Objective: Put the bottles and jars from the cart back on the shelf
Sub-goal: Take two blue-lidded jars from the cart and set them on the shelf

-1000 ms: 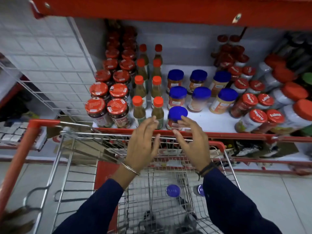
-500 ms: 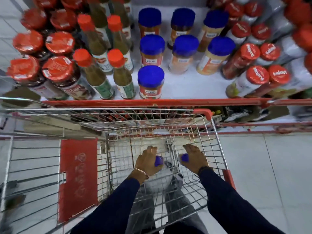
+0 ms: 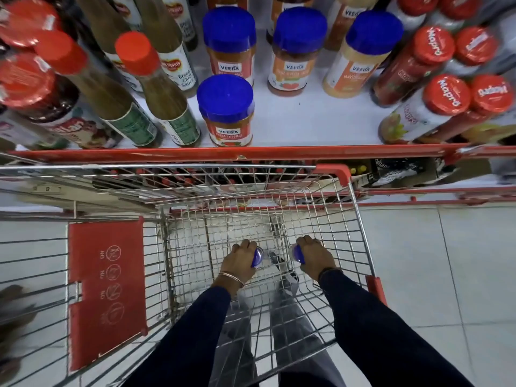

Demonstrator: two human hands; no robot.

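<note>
Both arms, in dark blue sleeves, reach down into the wire cart (image 3: 360, 219), and each hand has closed over a jar near the basket floor. The left hand (image 3: 238, 261) is wrapped over the top of the left jar (image 3: 256, 258): the fingers curl down over the far side and only a sliver of blue lid shows at the inner edge of the palm. A thin bangle (image 3: 230, 276) sits at that wrist. The right hand (image 3: 314, 256) grips the right jar (image 3: 296, 252) the same way, fingers draped over the top, with the blue lid peeking out on the side that faces the other hand. The two jars lie near each other with a small gap between them (their bodies are mostly hidden under the hands and blurred, so I cannot read any label). Whether either jar has left the basket floor I cannot tell.

Just past the cart's front rim runs the red edge of the shelf (image 3: 307, 127). A blue-lidded jar (image 3: 225, 110) marked pizza topping stands alone at the front of it, with three more blue-lidded jars (image 3: 298, 51) in a row behind. To its left stand green sauce bottles with orange caps (image 3: 156, 88), and further left some dark jars with red lids (image 3: 26, 82). On the right, red-capped bottles (image 3: 430, 107) crowd the shelf's end. Bare white shelf shows to the right of the lone front jar. A red flap (image 3: 107, 291) hangs in the cart's seat section, left of the hands.
</note>
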